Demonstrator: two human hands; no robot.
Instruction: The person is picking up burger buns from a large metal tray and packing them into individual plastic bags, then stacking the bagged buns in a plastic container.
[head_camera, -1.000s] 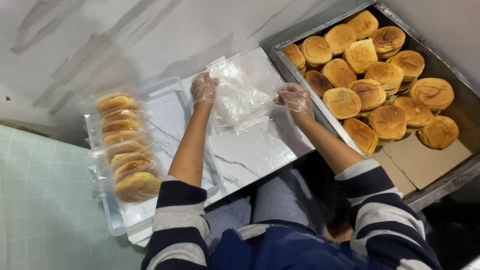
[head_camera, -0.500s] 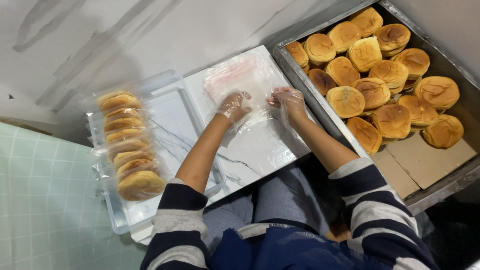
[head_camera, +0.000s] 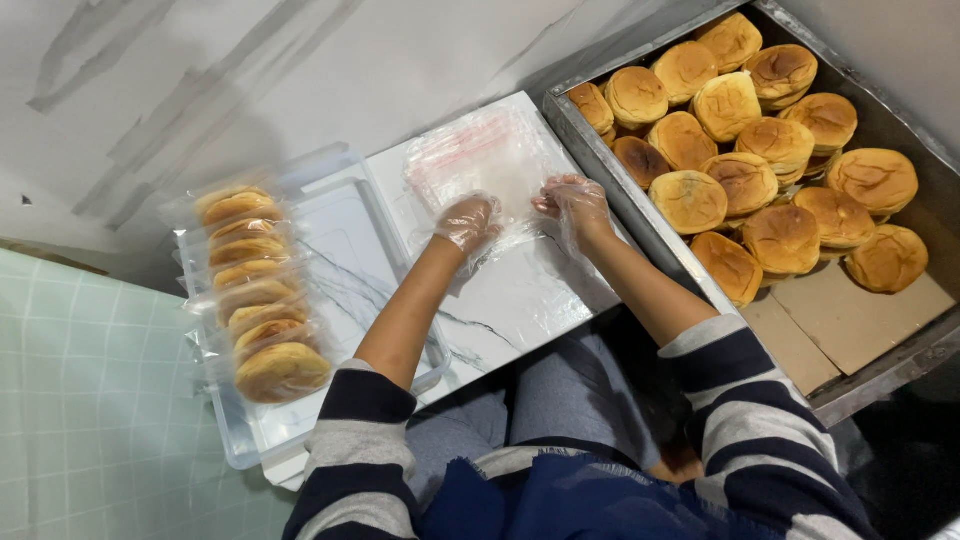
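A stack of clear plastic bags (head_camera: 487, 160) lies on a white marble-patterned board (head_camera: 510, 300) in front of me. Both my hands wear thin clear gloves. My left hand (head_camera: 468, 222) rests on the near edge of the bags, fingers curled and pinching the plastic. My right hand (head_camera: 572, 203) touches the bags' right edge, fingers bent on the plastic. To the right, a metal tray (head_camera: 620, 190) holds several round golden buns (head_camera: 745, 180). At the left, a clear plastic bin (head_camera: 330, 300) holds a row of bagged buns (head_camera: 255, 290).
A brown cardboard sheet (head_camera: 850, 320) lines the bare part of the metal tray. Pale green tiled floor (head_camera: 80, 400) lies at the lower left. A grey streaked wall (head_camera: 250, 80) runs behind the board and bin. My lap and striped sleeves fill the bottom.
One second ago both hands held a clear bag up in the air. They have come down onto the stack of bags on the board and now work at its near edge.
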